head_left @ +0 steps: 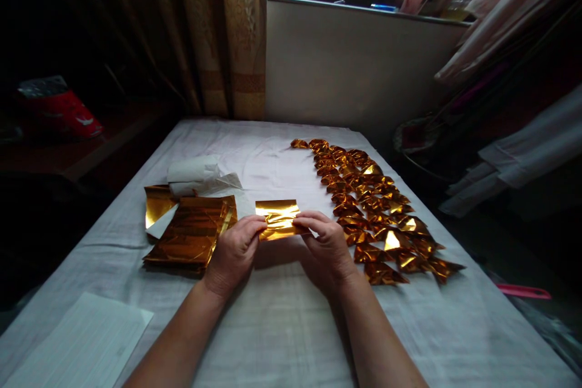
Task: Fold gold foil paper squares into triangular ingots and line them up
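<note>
Between my hands, just above the white cloth, is a small sheet of gold foil paper [278, 213], bent and creased across its middle. My left hand [237, 250] pinches its left edge between thumb and fingers. At the opposite edge my right hand [328, 244] grips it the same way. Beside my left hand lies a stack of flat gold foil sheets [191, 230], with one folded-over sheet [157, 203] at its back left corner. To the right of my right hand, folded gold foil pieces [364, 194] sit in several rows.
The white cloth [282, 327] covers the table. A white paper roll [193, 170] lies behind the foil stack, and a white sheet of paper [82, 339] is at the front left. Curtains [227, 36] hang behind; a pink handle [522, 291] shows past the right edge.
</note>
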A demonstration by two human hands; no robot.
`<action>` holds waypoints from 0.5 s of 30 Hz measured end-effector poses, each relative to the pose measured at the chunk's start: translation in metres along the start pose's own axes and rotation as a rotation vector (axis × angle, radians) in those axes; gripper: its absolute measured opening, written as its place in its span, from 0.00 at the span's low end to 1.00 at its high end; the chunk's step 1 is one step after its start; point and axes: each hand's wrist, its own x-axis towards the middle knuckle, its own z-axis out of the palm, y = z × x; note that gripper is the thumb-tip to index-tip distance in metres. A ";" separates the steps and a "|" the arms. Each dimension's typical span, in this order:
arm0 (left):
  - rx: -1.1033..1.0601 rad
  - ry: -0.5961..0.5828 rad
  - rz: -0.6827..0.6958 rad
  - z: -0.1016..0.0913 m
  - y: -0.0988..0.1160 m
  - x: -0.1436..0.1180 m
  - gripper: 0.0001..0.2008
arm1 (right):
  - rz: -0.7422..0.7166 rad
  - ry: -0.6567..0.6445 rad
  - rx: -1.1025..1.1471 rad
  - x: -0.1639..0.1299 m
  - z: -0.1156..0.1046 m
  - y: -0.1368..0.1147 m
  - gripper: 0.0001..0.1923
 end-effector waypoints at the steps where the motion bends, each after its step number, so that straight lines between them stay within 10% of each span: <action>1: 0.024 -0.038 0.012 0.002 -0.002 -0.002 0.11 | 0.014 -0.029 -0.029 -0.002 0.001 0.002 0.13; 15: 0.272 -0.398 -0.095 0.001 0.012 -0.004 0.02 | 0.036 -0.331 -0.188 -0.007 -0.010 0.018 0.10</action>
